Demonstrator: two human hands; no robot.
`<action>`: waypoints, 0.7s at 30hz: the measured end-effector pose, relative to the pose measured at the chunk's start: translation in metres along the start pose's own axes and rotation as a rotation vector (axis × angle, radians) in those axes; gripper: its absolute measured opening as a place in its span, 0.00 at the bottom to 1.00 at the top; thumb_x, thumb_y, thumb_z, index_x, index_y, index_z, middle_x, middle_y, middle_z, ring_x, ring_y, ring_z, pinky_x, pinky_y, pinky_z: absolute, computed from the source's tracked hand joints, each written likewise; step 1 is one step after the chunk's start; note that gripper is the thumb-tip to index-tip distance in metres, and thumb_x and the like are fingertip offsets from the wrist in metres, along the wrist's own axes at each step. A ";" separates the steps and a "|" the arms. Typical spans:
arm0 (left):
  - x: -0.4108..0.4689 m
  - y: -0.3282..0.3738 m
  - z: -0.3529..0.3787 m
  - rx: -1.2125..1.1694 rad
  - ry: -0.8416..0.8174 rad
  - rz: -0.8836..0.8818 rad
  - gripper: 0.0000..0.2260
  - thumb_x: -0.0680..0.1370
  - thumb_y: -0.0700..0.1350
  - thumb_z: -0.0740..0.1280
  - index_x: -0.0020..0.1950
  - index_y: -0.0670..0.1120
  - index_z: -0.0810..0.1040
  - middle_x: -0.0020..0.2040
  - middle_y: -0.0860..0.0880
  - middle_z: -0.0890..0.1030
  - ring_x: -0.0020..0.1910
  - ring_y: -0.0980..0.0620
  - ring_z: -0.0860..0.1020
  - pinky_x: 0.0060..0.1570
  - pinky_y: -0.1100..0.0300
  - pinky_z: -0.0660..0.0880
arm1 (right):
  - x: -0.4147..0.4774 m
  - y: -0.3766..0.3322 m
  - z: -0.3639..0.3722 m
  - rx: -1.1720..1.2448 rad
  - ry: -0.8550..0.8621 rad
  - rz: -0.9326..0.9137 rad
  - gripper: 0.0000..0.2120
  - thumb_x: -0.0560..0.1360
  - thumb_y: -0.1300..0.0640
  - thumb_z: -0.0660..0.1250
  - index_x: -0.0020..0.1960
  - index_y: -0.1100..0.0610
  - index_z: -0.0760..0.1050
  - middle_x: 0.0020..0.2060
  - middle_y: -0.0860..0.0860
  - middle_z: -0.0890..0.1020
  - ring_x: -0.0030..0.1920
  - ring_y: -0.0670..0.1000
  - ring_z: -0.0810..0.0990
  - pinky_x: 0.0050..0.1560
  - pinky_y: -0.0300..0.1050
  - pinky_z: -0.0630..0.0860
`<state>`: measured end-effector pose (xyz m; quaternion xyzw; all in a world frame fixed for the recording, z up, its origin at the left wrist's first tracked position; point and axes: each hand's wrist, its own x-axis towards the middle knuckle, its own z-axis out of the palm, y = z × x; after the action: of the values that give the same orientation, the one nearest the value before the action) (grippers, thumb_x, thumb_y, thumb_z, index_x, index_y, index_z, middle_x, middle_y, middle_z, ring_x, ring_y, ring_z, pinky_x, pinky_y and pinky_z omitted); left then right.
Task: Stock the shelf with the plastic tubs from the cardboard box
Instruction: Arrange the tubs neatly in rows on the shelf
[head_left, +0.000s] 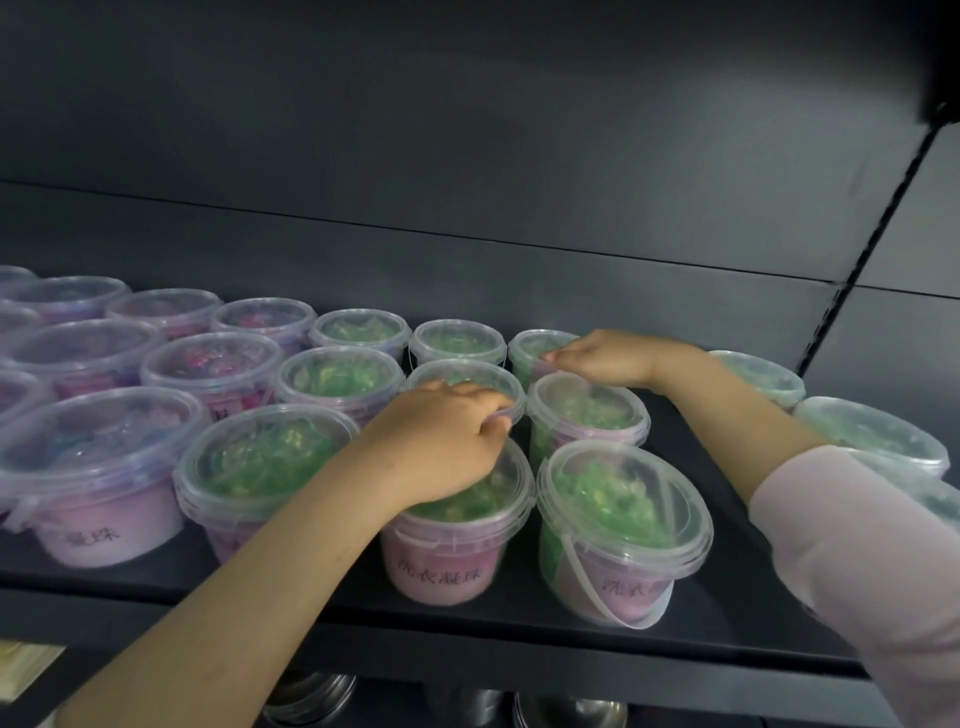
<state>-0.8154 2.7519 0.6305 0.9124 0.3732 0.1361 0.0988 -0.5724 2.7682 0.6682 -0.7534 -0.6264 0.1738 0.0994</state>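
Observation:
Clear plastic tubs with pink labels stand in rows on a dark shelf (727, 582). Those in the middle hold green beads. My left hand (441, 441) reaches over a front-row tub (452, 551), and its curled fingers grip the near rim of the middle-row green tub (457, 374). My right hand (608, 358) is further back, its fingertips pinching the rim of a back-row green tub (535, 343). Just below my right wrist stands another green tub (587, 410), with a tilted one (618, 525) in front of it. No cardboard box is in view.
Tubs with purple and pink beads (93, 457) fill the shelf's left side. More green tubs (872, 431) stand at the right, behind my right sleeve. The dark back panel (467, 156) rises behind. Metal bowls (311, 696) sit on the shelf below.

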 end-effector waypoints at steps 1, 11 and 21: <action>0.000 0.000 0.000 -0.001 0.002 0.003 0.20 0.82 0.56 0.50 0.74 0.58 0.64 0.75 0.57 0.65 0.74 0.50 0.60 0.68 0.52 0.60 | 0.002 -0.003 0.001 -0.007 -0.007 -0.018 0.21 0.79 0.37 0.57 0.65 0.45 0.77 0.68 0.46 0.75 0.66 0.51 0.74 0.68 0.46 0.66; -0.002 0.002 -0.002 0.003 -0.004 0.003 0.20 0.82 0.54 0.50 0.73 0.56 0.65 0.74 0.55 0.66 0.72 0.50 0.63 0.66 0.53 0.61 | -0.024 -0.001 0.003 0.041 0.114 -0.197 0.23 0.78 0.39 0.60 0.72 0.43 0.70 0.75 0.42 0.65 0.74 0.46 0.64 0.70 0.38 0.59; 0.004 -0.001 -0.003 -0.020 -0.005 0.012 0.20 0.81 0.55 0.53 0.71 0.53 0.68 0.72 0.52 0.69 0.69 0.49 0.68 0.63 0.53 0.67 | -0.070 0.004 0.014 -0.026 0.112 -0.157 0.21 0.80 0.42 0.58 0.63 0.53 0.80 0.68 0.45 0.75 0.67 0.45 0.72 0.66 0.39 0.64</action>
<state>-0.8141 2.7552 0.6334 0.9140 0.3659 0.1381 0.1081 -0.5855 2.6981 0.6632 -0.7119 -0.6790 0.1149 0.1379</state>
